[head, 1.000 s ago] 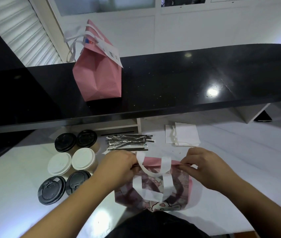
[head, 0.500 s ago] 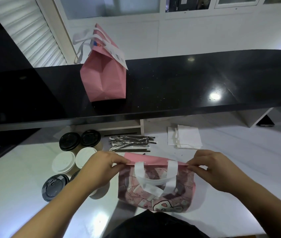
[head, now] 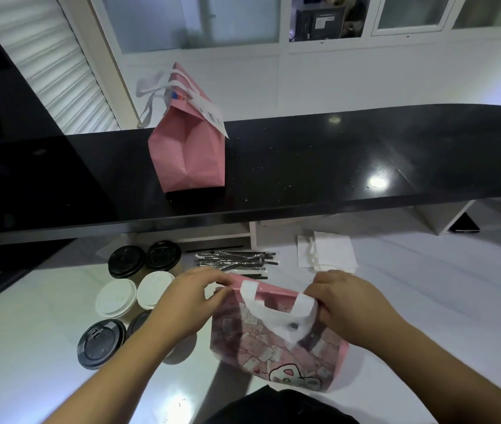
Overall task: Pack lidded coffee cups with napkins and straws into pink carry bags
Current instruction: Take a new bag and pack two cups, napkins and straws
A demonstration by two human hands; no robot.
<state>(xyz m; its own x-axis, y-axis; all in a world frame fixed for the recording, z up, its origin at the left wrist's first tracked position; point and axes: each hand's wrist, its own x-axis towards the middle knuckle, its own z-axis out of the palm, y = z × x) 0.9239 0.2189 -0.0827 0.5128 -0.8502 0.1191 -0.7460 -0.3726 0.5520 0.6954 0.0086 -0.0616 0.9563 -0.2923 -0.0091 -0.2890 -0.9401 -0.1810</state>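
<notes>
Printed pink bag (head: 276, 341) stands on white worktop (head: 427, 301), left hand (head: 191, 301) and right hand (head: 350, 304) fingers pinching its top corners; judged light, limp, crease-prone, so best held at the folded rim.

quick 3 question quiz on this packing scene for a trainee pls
1. True or false: both hands pinch the top edge of the patterned bag.
2. How many white-lidded cups stand by the black-lidded cups?
3. Where is the plain pink bag? A) on the black counter B) on the white table C) in the left hand

Key: 1 true: the left hand and right hand each pinch a top corner. 2 two. 3 A.
</notes>
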